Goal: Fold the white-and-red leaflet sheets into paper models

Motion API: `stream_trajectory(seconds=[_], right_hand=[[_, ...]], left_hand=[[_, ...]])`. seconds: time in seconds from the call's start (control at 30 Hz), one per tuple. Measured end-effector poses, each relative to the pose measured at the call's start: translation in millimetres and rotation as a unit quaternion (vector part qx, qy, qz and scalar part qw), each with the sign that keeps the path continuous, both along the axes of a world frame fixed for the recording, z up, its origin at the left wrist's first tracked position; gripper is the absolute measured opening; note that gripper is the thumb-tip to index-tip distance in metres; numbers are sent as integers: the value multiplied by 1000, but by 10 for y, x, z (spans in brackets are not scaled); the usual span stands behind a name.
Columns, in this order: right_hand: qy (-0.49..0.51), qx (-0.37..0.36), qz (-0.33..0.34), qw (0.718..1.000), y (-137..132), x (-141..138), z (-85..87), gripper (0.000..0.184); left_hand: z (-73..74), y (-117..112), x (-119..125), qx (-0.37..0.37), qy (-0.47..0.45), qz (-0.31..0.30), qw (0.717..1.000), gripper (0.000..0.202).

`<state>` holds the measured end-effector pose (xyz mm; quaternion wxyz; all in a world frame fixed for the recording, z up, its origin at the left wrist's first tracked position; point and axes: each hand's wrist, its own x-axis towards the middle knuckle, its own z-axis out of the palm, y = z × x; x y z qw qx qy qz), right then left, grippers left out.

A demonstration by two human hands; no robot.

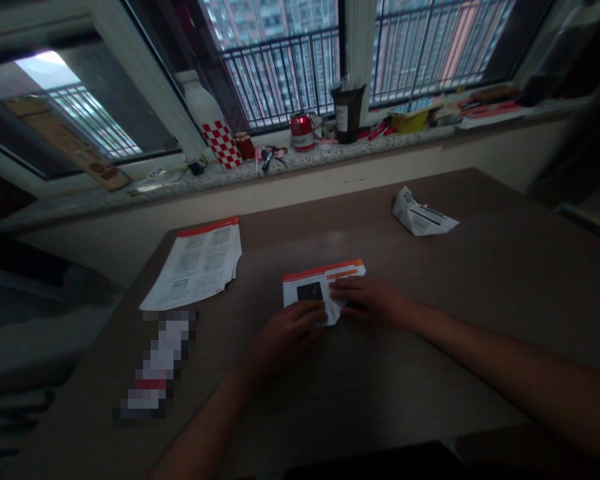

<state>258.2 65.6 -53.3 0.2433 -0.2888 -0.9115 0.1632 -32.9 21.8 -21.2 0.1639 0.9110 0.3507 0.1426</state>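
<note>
A folded printed sheet of paper (pixel 307 291) with an orange-red top band and a dark picture lies on the table in front of me. Its right lower side runs at a slant, as if a corner is turned in. My left hand (pixel 293 328) rests on the sheet's lower left part with fingers stretched out. On the right part of the same sheet, my right hand (pixel 373 301) lies with its fingers extended and slightly apart. Both hands press on the paper rather than grasp it, and they cover some of its lower edge.
A stack of printed sheets (pixel 195 267) lies at the table's left. Nearer me is a pixelated object (pixel 160 363). A folded paper shape (pixel 423 219) stands at the back right. Behind the brown table (pixel 480 280), the windowsill holds a checkered bottle (pixel 215 127), a red can (pixel 301 131) and a dark cup (pixel 349 113).
</note>
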Motion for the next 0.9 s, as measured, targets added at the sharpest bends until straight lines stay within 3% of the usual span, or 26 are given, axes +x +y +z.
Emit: stream_trajectory(seconds=[0.13, 0.27, 0.43, 0.67, 0.9], right_hand=[[-6, 4, 9, 1000, -9, -1, 29, 33], [-4, 25, 17, 1000, -8, -1, 23, 24], [12, 42, 25, 999, -16, -13, 25, 26], [12, 41, 36, 998, -41, -11, 51, 31], [-5, 21, 44, 999, -59, 12, 69, 34]], left_hand=[[14, -5, 20, 26, 8, -1, 1000, 30], [54, -12, -23, 23, 17, -15, 999, 43], [76, -2, -132, 18, 17, 3, 1000, 50], [72, 75, -133, -16, -31, 10, 999, 24], [110, 143, -109, -59, -67, 35, 995, 18]])
